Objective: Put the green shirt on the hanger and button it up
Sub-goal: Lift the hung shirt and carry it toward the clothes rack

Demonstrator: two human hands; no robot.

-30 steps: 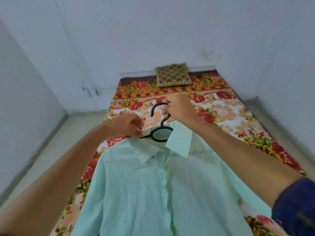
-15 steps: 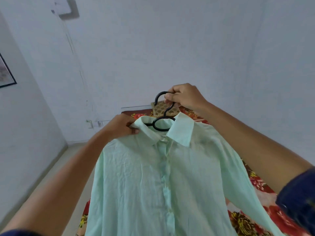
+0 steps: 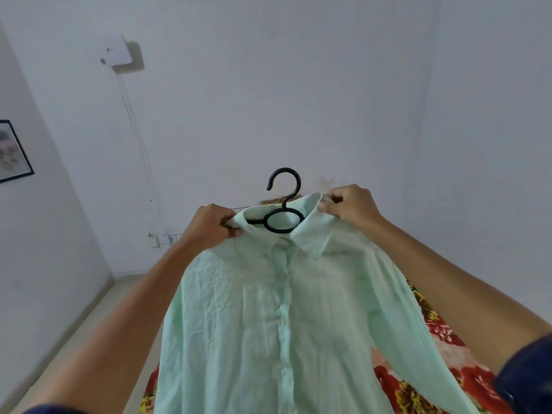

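Shirt (image 3: pixel 277 324), pale green, hangs on a black plastic hanger (image 3: pixel 282 215) held up in front of the white wall, above the floral bedspread (image 3: pixel 442 351). Left hand (image 3: pixel 213 225) grips the left collar side with curled fingers. Right hand (image 3: pixel 349 206) pinches the right collar edge. Placket lies closed; hook stands free above the collar.

A single head-worn wide-angle camera looks forward and slightly downward from the person's eye level, close behind both raised forearms. It faces a plain white wall (image 3: pixel 328 100); straight edges bow near the frame borders.
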